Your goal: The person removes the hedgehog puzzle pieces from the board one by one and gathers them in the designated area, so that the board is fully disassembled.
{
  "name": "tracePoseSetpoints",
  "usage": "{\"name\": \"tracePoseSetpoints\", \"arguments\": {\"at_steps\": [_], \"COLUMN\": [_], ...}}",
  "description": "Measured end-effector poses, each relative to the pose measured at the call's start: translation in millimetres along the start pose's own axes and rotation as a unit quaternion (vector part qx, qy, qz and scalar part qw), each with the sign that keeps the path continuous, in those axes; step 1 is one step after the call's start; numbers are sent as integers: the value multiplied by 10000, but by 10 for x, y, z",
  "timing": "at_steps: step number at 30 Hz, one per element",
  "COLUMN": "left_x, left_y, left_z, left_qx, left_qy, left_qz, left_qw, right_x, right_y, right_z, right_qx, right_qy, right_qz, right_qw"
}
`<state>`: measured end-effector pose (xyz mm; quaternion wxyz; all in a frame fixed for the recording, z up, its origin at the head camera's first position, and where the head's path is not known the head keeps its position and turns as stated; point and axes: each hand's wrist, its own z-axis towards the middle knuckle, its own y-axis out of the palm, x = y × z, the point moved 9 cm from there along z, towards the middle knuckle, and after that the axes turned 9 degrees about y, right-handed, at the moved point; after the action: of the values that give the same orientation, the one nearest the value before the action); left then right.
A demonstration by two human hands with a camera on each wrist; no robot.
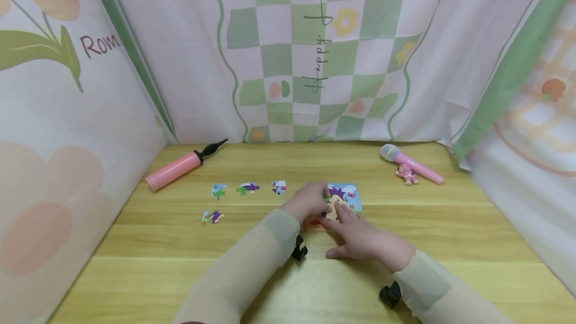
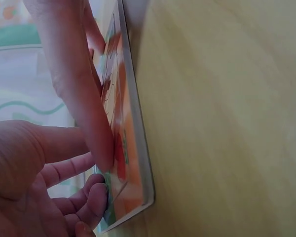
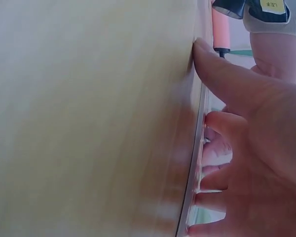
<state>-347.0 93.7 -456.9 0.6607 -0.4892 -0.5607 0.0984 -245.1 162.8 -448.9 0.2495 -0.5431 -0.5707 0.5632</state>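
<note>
A jigsaw board [image 1: 352,191] with a purple-haired cartoon figure lies on the wooden table, partly covered by both hands. My left hand [image 1: 310,198] reaches over its left part with bent fingers, the fingertips right at the picture in the left wrist view. I cannot tell whether a puzzle piece is between them. My right hand [image 1: 366,238] is spread over the lower part; its fingertips rest on the picture and its thumb touches the table in front. In the left wrist view, a right-hand finger [image 2: 81,94] points down onto the picture, close to the left fingertips.
Several loose puzzle pieces lie left of the board, among them a purple and green one [image 1: 248,188] and a light blue one [image 1: 279,187]. A pink hand pump [image 1: 175,170] is at the back left. A pink microphone [image 1: 416,165] and a small pink figurine [image 1: 407,174] lie at the back right.
</note>
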Motion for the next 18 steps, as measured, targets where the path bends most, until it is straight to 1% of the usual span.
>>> {"name": "tracePoseSetpoints", "arguments": {"at_steps": [2, 6, 9, 14, 18], "left_x": [0, -7, -21, -55, -58], "left_y": [5, 3, -3, 5, 15], "left_z": [-1, -3, 0, 16, 38], "left_qx": [3, -9, -4, 52, 135], "left_qy": [-40, -91, -116, -203, -106], "left_qz": [-61, -59, -120, -425, -557], "left_qw": [10000, 9999, 9999, 9989, 9983], "right_x": [34, 123, 164, 205, 203], "right_y": [-18, -44, -52, -42, -49], "right_z": [-28, -89, -120, -123, -128], "right_qx": [53, 69, 79, 90, 117], "right_qy": [50, 121, 62, 66, 18], "right_qz": [70, 49, 15, -79, -86], "right_qw": [9999, 9999, 9999, 9999, 9999]}}
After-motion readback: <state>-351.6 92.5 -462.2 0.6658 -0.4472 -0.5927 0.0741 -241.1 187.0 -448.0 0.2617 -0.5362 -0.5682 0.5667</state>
